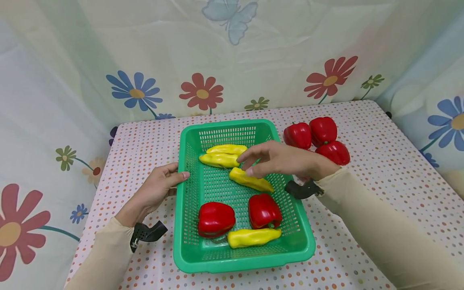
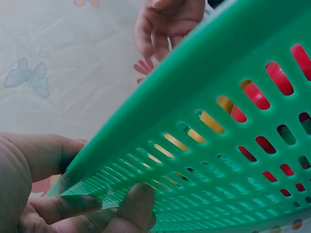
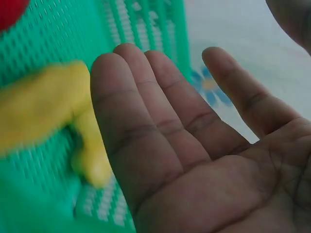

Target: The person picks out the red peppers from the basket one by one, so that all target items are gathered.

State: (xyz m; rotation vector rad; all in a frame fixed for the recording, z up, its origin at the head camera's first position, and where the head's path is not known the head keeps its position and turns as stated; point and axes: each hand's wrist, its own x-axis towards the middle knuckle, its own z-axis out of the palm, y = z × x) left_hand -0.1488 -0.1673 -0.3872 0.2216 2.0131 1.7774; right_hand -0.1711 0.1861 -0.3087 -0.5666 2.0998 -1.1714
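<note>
A green plastic basket [image 1: 243, 265] with slotted walls sits on the table. My left hand [image 1: 159, 185] grips its left wall, thumb over the rim and fingers against the outside; the left wrist view shows those fingers [image 2: 138, 206] on the slots. Over the basket's right part hangs my right hand [image 1: 277, 159], its fingers loosely extended and holding nothing. Just below its fingertips lies a yellow pepper [image 1: 251, 181]. Two more yellow peppers [image 1: 218, 160] lie side by side toward the back. Nearer the front are two red bell peppers [image 1: 216, 219] and another yellow pepper [image 1: 253, 238].
Several red bell peppers [image 1: 323, 131] cluster on the table right of the basket, partly behind my right wrist. A dotted cloth [image 1: 145, 137] covers the table. Flower-printed curtains [image 1: 253, 60] enclose its back and sides. Each wrist carries a black mount [image 1: 148, 233].
</note>
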